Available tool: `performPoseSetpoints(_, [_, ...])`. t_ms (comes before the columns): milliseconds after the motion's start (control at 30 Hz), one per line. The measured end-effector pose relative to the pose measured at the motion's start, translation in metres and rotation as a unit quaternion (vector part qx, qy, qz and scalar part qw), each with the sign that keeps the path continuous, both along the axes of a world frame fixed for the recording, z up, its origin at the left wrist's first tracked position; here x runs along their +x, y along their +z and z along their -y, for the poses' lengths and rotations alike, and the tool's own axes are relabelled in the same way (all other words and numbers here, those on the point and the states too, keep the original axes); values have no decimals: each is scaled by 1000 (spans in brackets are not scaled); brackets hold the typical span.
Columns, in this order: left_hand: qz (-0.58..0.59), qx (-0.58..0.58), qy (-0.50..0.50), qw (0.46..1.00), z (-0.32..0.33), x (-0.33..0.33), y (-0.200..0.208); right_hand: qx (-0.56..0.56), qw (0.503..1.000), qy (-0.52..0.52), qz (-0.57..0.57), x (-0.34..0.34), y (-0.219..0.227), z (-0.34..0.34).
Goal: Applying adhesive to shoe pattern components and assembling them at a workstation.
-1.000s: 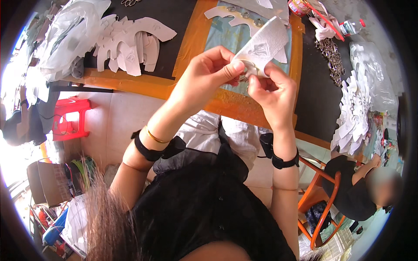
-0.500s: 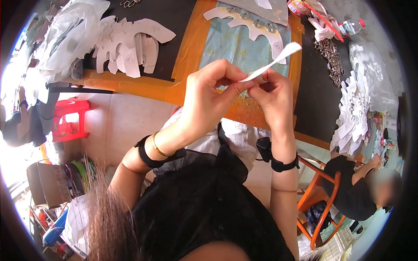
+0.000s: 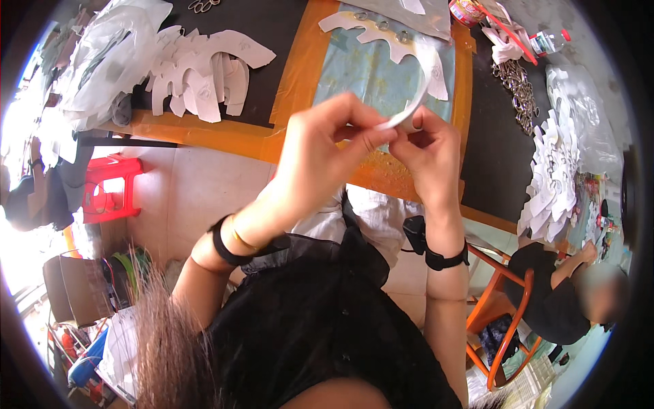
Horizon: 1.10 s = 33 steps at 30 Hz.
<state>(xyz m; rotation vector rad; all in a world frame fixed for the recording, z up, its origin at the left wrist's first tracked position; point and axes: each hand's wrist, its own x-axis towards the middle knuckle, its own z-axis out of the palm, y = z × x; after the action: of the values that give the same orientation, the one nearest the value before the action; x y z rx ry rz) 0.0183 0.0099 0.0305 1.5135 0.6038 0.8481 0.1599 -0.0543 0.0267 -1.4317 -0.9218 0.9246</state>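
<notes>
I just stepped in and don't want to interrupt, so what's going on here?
A person holds a curved white piece above the table, the left hand and right hand close together at its lower end. Beyond them, another white piece with metal rings on it lies on a blue sheet. More white cutouts are piled to the left.
</notes>
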Motion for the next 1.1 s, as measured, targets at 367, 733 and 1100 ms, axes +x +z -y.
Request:
performPoseSetpoints(367, [170,-493,-251,815,-29,-1,-18,88,993,34,65,-15,10,10])
performPoseSetpoints(733, [111,-266,-37,957,-14,-2,-12,-12,998,29,58,-2,4,3])
performPoseSetpoints(1100, [127,-138,66,980,-5,10,-20,90,968,-85,217,-7,11,-2])
